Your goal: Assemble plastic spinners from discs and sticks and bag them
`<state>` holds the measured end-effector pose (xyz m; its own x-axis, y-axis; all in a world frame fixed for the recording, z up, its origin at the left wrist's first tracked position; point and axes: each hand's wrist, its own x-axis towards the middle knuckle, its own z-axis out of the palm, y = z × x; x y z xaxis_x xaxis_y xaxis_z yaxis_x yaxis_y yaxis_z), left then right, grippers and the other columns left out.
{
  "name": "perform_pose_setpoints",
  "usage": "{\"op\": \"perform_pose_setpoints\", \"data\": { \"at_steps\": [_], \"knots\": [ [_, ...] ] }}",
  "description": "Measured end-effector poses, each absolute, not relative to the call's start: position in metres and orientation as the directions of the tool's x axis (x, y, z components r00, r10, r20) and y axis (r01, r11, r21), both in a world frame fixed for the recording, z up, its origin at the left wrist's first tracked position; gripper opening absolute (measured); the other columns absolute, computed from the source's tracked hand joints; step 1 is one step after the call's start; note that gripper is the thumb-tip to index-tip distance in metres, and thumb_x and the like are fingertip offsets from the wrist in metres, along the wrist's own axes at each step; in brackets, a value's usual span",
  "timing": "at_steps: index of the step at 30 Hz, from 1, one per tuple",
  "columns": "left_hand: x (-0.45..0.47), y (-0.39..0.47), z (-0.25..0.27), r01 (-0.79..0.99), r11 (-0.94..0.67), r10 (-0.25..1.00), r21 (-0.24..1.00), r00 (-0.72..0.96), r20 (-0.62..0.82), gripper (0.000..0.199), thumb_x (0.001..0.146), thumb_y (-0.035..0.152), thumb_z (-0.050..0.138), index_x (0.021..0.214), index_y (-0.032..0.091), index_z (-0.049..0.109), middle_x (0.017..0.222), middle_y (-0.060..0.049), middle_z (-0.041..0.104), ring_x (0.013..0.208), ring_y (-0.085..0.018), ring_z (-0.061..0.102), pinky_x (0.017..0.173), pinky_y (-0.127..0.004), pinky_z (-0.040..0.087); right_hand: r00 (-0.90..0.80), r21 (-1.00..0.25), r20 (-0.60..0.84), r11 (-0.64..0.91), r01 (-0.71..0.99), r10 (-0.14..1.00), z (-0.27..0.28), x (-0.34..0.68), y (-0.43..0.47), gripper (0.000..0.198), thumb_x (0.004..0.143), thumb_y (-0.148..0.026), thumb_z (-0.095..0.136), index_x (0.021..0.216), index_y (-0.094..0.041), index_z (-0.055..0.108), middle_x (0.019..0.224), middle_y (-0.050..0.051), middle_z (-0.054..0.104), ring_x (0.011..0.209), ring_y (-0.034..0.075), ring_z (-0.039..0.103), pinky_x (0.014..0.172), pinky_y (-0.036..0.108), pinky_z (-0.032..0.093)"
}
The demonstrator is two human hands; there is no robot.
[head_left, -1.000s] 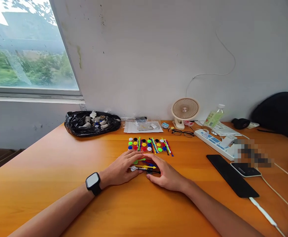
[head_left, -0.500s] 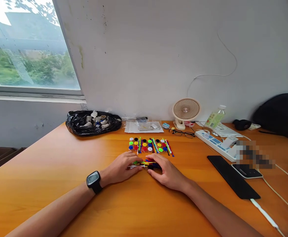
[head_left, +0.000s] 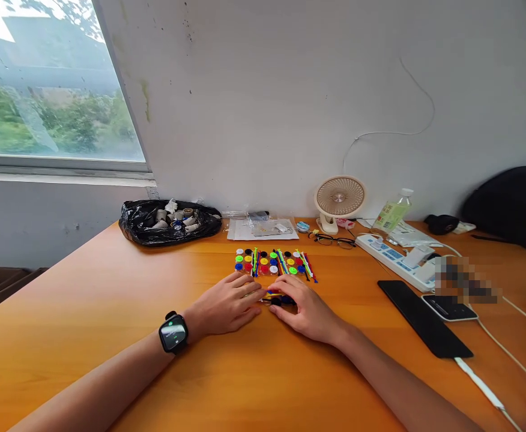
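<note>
My left hand (head_left: 232,303), a watch (head_left: 173,333) on its wrist, lies palm down with fingers stretched out over the left end of a small pile. My right hand (head_left: 308,312) curves round the pile's right end, thumb in front and fingers behind. Between the hands show coloured plastic pieces (head_left: 277,298), yellow, blue and black; the hands hide most of them. Just beyond lie several coloured round discs (head_left: 273,262) in rows, with bundles of thin coloured plastic sticks (head_left: 282,263) among them.
Along the wall stand a black plastic bag (head_left: 132,228) of rolls, papers (head_left: 245,231), a fan (head_left: 340,197), glasses (head_left: 332,240) and a bottle (head_left: 393,213). To the right are a power strip (head_left: 389,258), a black phone-like slab (head_left: 425,318), a white-edged device (head_left: 447,308) and cables.
My left hand has turned flatter, its fingers now straighter and covering the green and white pieces seen before. My right hand keeps nearly the same place. The view has shifted slightly.
</note>
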<state>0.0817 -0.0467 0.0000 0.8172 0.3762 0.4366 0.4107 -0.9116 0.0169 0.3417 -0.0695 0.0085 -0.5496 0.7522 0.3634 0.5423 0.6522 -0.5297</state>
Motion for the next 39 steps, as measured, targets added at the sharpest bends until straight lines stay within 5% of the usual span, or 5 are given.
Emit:
{"op": "perform_pose_setpoints", "data": {
  "at_steps": [7,39],
  "knots": [
    [0.0832,-0.0459,-0.0069,0.394,-0.916,0.33,-0.068,0.841,0.428,0.037,0.108,0.027,0.047,0.142,0.016,0.056,0.128,-0.014,0.072,0.127,-0.031,0.061,0.111,-0.05,0.047,-0.574,-0.525,0.358,0.668,0.528,0.736,0.0075,0.3393,-0.0708,0.028,0.097,-0.022,0.067,0.125,-0.026,0.066,0.122,0.008,0.066,0.114,0.026,0.061,0.101,0.042,0.052],
    [0.0829,-0.0465,-0.0019,0.42,-0.907,0.364,-0.028,0.818,0.445,0.03,0.105,0.025,0.052,0.132,0.018,0.062,0.128,-0.012,0.072,0.124,-0.028,0.062,0.11,-0.047,0.049,-0.57,-0.499,0.349,0.663,0.559,0.744,0.0054,0.3375,-0.0716,0.035,0.097,-0.022,0.068,0.131,-0.028,0.065,0.124,0.007,0.064,0.114,0.026,0.059,0.103,0.044,0.052]
  ]
}}
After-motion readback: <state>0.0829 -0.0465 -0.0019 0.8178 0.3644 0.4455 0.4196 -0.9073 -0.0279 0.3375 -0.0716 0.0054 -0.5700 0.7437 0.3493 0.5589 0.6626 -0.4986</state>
